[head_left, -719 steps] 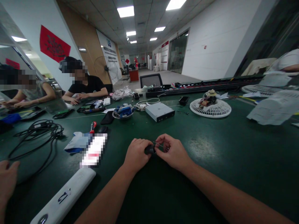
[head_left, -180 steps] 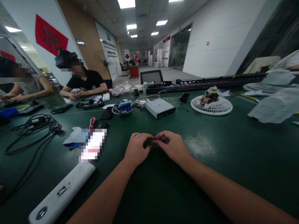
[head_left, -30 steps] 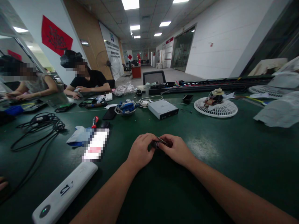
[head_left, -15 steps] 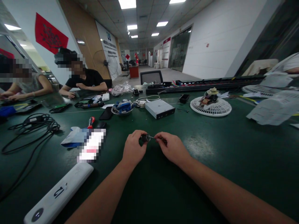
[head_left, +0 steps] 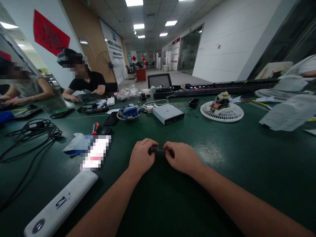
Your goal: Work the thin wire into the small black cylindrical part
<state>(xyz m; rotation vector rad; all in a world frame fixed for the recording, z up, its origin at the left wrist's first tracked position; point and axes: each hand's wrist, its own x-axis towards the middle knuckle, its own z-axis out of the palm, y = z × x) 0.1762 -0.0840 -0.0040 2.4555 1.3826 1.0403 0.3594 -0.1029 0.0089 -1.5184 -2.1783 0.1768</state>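
My left hand [head_left: 141,156] is closed around a small dark cylindrical part [head_left: 154,149], gripped between thumb and fingers above the green table. Facing it, my right hand [head_left: 182,158] pinches a thin metal rod [head_left: 160,150] that points left to the end of the cylinder. Whether the rod's tip touches the cylinder or sits inside it, I cannot tell. Most of what lies within the right fingers is hidden. Both forearms reach in low over the table [head_left: 158,200].
Ahead lie a grey disc drive [head_left: 168,114], a bowl of blue fabric [head_left: 128,112] and a white fan grille [head_left: 222,113]. On the left are a white handheld device [head_left: 63,202], a blurred bright screen [head_left: 96,153] and coiled black cable [head_left: 37,131]. Two people sit far left.
The cylinder has turned in my left hand, so its round end shows less than before. My right fingers have come slightly nearer to it. The whole view has shifted a little.
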